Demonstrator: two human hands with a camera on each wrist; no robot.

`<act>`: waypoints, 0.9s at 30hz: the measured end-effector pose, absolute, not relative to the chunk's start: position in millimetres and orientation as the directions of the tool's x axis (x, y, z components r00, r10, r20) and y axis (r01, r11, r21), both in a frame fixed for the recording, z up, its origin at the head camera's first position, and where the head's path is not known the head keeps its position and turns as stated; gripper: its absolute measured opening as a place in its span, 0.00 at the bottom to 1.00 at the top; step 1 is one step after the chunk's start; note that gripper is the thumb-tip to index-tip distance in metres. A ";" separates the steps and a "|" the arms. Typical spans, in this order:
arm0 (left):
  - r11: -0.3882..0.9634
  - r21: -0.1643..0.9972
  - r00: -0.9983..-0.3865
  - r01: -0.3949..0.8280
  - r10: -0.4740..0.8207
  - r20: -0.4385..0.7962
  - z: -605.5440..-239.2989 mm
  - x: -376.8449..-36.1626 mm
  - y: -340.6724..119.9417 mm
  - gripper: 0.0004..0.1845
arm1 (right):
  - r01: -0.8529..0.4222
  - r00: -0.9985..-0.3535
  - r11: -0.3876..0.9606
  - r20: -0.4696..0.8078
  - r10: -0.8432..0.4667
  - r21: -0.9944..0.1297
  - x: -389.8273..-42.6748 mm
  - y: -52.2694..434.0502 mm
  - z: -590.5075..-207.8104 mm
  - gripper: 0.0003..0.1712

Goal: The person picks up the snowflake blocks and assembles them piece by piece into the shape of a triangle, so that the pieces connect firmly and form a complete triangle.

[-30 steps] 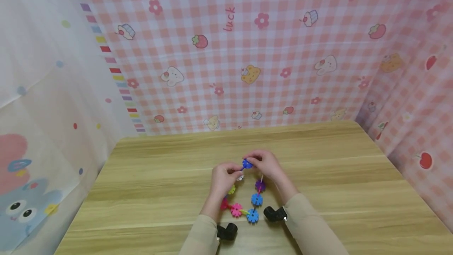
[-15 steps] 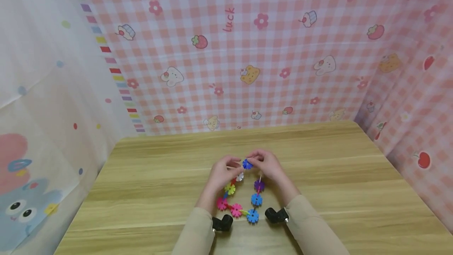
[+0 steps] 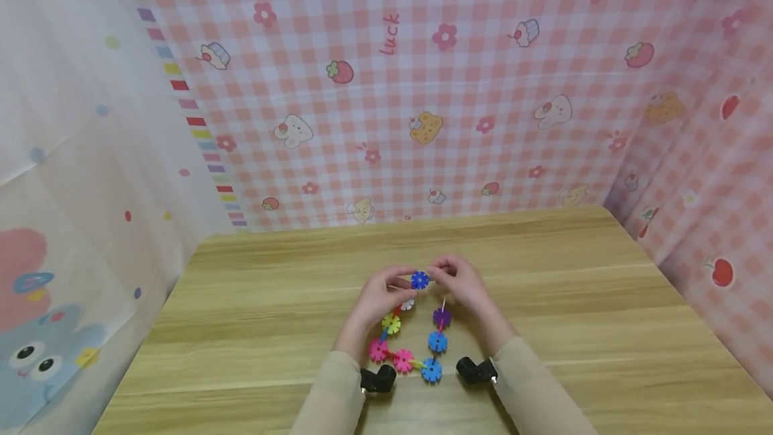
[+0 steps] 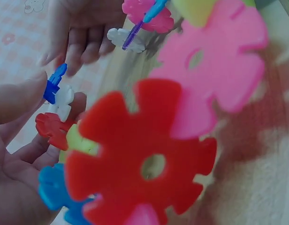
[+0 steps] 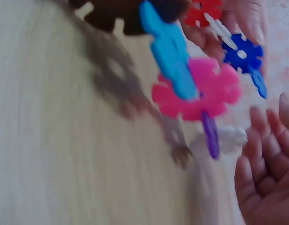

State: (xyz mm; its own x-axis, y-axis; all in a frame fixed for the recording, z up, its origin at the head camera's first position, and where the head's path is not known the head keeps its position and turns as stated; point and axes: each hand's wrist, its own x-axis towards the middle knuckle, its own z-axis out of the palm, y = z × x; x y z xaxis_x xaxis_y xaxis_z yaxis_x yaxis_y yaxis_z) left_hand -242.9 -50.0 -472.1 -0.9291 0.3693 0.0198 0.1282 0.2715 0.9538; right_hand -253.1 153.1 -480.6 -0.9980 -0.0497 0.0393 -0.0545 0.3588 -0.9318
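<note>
Interlocking plastic snowflake discs form a chain bent into an open loop on the table. At its far end my left hand pinches a dark blue snowflake disc, thumb against it in the left wrist view. Another dark blue disc juts edge-on from it. My right hand is just beside that disc, its fingers loosely bent with nothing between them. A white disc, a yellow one and pink ones follow on the left side. Light blue discs and a purple one run up the right.
The wood-grain table stretches out on both sides of the chain. A pink checked cloth hangs behind it, with more cloth at left and right. Black wrist cameras sit close to the chain's near end.
My left fingers have shifted from beside the white disc to the dark blue disc. The right hand has let go of that disc and drawn slightly right.
</note>
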 end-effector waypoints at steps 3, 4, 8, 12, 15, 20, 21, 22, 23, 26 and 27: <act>0.287 0.950 -0.931 0.121 0.364 0.009 -473.3 -242.9 -49.9 0.24 | -0.045 -0.999 0.430 0.038 -0.026 -0.902 -247.4 165.8 -479.1 0.09; 0.291 0.949 -0.932 0.122 0.363 0.008 -473.7 -243.1 -49.6 0.24 | -0.038 -0.999 0.451 0.031 -0.025 -0.892 -245.2 170.4 -478.7 0.10; 0.289 0.949 -0.933 0.128 0.360 0.016 -476.2 -243.8 -49.7 0.24 | -0.025 -0.995 0.499 -0.028 -0.098 -0.866 -234.2 187.2 -479.6 0.11; 0.287 0.950 -0.936 0.125 0.352 0.017 -479.3 -245.2 -50.3 0.25 | -0.059 -0.972 0.556 -0.080 -0.222 -0.829 -223.1 195.3 -478.8 0.15; 0.286 0.950 -0.936 0.123 0.351 0.015 -480.8 -246.0 -51.0 0.24 | -0.078 -0.958 0.593 -0.104 -0.267 -0.801 -218.6 194.4 -477.0 0.16; 0.281 0.951 -0.934 0.131 0.356 0.024 -481.5 -245.9 -51.3 0.24 | -0.043 -0.945 0.613 -0.166 -0.281 -0.789 -218.8 188.2 -480.3 0.17; 0.279 0.951 -0.934 0.132 0.356 0.025 -481.2 -245.7 -51.4 0.24 | -0.045 -0.943 0.607 -0.168 -0.289 -0.793 -219.2 187.1 -481.1 0.17; 0.277 0.952 -0.934 0.132 0.357 0.025 -481.3 -245.4 -51.4 0.24 | -0.053 -0.941 0.597 -0.159 -0.297 -0.800 -219.3 186.2 -481.7 0.16; 0.275 0.952 -0.933 0.133 0.359 0.027 -481.3 -245.2 -51.3 0.24 | -0.056 -0.941 0.581 -0.151 -0.303 -0.812 -219.5 185.3 -482.0 0.16; 0.265 0.955 -0.931 0.134 0.365 0.029 -481.8 -244.5 -51.0 0.24 | -0.067 -0.935 0.488 -0.116 -0.336 -0.870 -219.4 184.0 -482.7 0.16; 0.260 0.956 -0.930 0.134 0.365 0.031 -482.2 -244.4 -50.8 0.24 | -0.056 -0.931 0.448 -0.115 -0.346 -0.892 -219.5 183.4 -483.1 0.16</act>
State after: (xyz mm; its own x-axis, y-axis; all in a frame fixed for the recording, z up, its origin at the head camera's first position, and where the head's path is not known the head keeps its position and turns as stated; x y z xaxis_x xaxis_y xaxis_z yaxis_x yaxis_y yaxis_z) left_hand -244.4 -50.8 -482.2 -0.9304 0.3651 0.0315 0.1344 0.2601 0.9562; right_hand -219.5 183.4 -483.1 -0.9312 -0.3459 -0.1146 -0.0564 0.4475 -0.8925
